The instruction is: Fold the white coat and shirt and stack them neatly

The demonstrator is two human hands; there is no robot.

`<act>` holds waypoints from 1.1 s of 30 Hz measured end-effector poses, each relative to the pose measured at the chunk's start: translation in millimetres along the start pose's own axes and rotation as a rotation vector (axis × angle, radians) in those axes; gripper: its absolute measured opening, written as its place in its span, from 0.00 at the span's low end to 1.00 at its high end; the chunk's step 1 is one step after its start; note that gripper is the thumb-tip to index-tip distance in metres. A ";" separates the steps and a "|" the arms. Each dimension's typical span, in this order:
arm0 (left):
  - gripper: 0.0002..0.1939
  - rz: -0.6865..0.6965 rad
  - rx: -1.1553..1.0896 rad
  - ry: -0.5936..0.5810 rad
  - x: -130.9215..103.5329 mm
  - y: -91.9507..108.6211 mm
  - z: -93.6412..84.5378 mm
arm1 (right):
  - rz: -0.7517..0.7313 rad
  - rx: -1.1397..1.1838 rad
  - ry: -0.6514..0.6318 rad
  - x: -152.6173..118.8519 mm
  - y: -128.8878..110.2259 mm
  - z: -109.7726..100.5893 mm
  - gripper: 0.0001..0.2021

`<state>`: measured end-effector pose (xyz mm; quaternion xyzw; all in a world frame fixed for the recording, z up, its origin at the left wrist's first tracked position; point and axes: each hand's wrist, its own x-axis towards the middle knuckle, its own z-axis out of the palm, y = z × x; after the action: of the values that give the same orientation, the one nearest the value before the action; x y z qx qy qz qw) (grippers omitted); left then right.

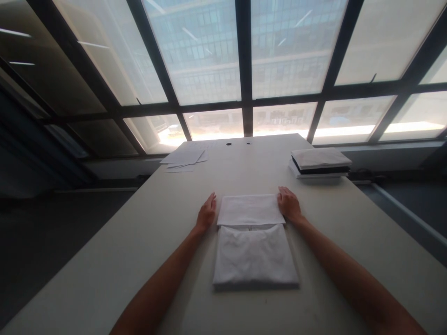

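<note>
A white garment lies on the table, folded into a narrow shape, with a collar opening near its middle and a folded-over panel at its far end. My left hand rests beside the left edge of that far panel, fingers stretched forward and holding nothing. At the panel's right edge, my right hand touches the cloth or lies right against it. Its fingers point forward, slightly bent, and nothing shows gripped in them.
The white table reaches toward a wall of windows. A stack of folded cloths, white with a dark layer, sits near the right edge. Loose paper sheets lie at the far left, and a dark round hole is near the far edge.
</note>
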<state>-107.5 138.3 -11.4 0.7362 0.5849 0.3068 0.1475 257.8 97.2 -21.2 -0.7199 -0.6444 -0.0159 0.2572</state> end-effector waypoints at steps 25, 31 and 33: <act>0.28 0.504 0.217 -0.491 -92.9 47.4 -15.9 | -0.328 0.158 -0.362 -76.9 -10.6 -33.0 0.25; 0.22 0.405 -0.007 -0.332 -86.3 40.9 -15.6 | -0.091 0.440 -0.108 -62.9 16.0 -31.7 0.23; 0.20 0.300 -0.075 -0.153 -81.4 36.2 -14.1 | -0.019 0.453 -0.028 -61.5 17.5 -33.3 0.20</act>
<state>-98.8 49.0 -2.5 0.8305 0.4436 0.2900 0.1716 274.0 26.9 -20.2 -0.6377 -0.6418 0.1367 0.4034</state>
